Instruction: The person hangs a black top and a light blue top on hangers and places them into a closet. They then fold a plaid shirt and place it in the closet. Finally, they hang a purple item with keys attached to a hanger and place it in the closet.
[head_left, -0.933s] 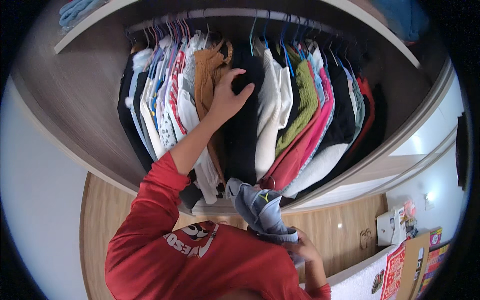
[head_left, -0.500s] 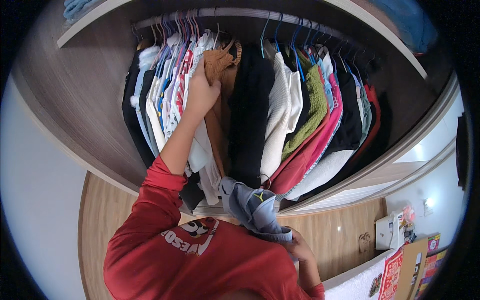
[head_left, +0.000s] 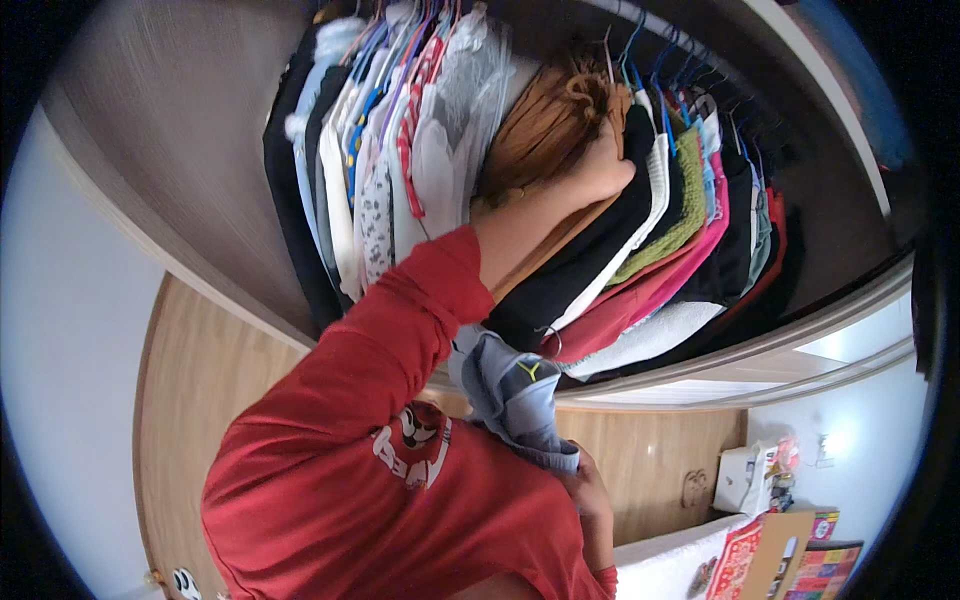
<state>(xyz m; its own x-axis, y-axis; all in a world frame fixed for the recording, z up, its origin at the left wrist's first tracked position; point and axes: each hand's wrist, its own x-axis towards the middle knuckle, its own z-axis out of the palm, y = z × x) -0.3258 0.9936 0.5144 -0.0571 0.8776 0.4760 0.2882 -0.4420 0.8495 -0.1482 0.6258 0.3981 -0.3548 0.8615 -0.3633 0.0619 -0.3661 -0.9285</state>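
My left hand (head_left: 602,170) reaches up into the closet with its fingers wrapped round the edge of a brown garment (head_left: 540,130) hanging near the middle of the rail. Just right of it hangs a black garment (head_left: 575,262). Low in front of the closet, my right hand (head_left: 588,487) grips the lower end of a blue-grey garment (head_left: 512,398) with a yellow mark. A hanger hook (head_left: 551,338) shows at that garment's upper end. Fabric hides part of the right fingers.
Left of the brown garment, pale and patterned clothes (head_left: 375,205) hang close together. White, green and pink clothes (head_left: 690,200) crowd the right side of the rail (head_left: 690,40). Behind me at the right are a bed (head_left: 660,560), a cardboard box (head_left: 775,550) and slippers (head_left: 694,487).
My left hand has moved right, pushing the brown garment and its neighbours along. A gap has opened beside the pale clothes. My right hand still holds the blue-grey garment; the view has shifted.
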